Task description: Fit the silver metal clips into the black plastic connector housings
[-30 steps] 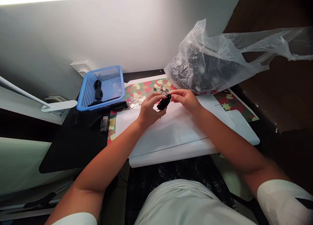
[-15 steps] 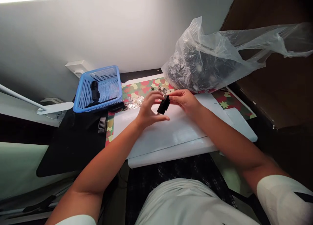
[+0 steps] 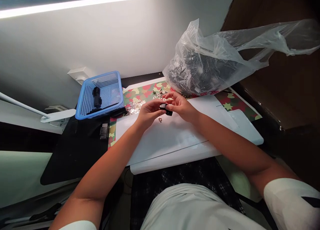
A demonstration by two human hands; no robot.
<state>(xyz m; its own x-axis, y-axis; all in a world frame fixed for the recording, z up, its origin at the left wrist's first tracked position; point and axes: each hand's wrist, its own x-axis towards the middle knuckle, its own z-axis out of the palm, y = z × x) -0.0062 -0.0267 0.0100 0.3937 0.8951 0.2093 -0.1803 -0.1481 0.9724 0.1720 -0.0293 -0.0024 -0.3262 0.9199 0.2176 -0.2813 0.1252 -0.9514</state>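
Both hands meet over the white board (image 3: 175,136) at the middle of the desk. My left hand (image 3: 148,111) and my right hand (image 3: 180,105) pinch a small black plastic part (image 3: 166,109) between their fingertips, mostly hidden by the fingers. A tiny metal piece (image 3: 160,120) lies on the board just below the hands. A heap of small shiny metal pieces (image 3: 136,106) sits on the patterned mat (image 3: 142,91) just beyond my left hand.
A blue mesh basket (image 3: 86,104) with a black part (image 3: 97,96) in it stands at the back left. A clear plastic bag (image 3: 205,66) full of dark parts lies at the back right. A black comb-like part (image 3: 103,131) rests on the black mat (image 3: 72,150). A white lamp arm (image 3: 37,111) reaches in from the left.
The black part was held up and tilted between the hands; now both hands have closed in and lowered it toward the board, covering most of it.
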